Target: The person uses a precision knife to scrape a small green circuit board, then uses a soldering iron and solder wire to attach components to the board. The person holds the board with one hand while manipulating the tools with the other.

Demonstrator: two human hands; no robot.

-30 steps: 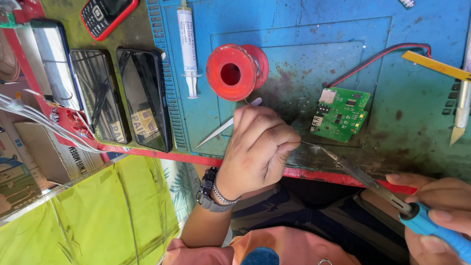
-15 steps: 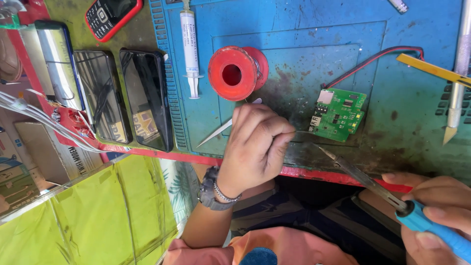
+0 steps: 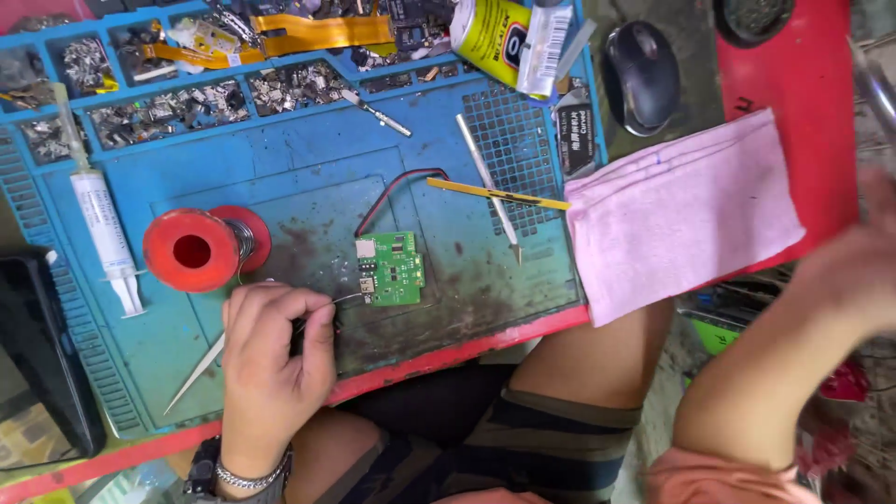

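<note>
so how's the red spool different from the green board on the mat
The red spool is round with a hollow centre; the green circuit board is flat and roughly square. The spool sits left of the board, apart from it. The board has red and black wires running off its top; the spool has none. Both rest on the blue work mat, near the left hand.

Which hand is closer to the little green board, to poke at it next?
Probably the left hand. It rests on the blue mat holding tweezers whose thin tip reaches the green board. The right hand is blurred, far off past the pink cloth.
</note>
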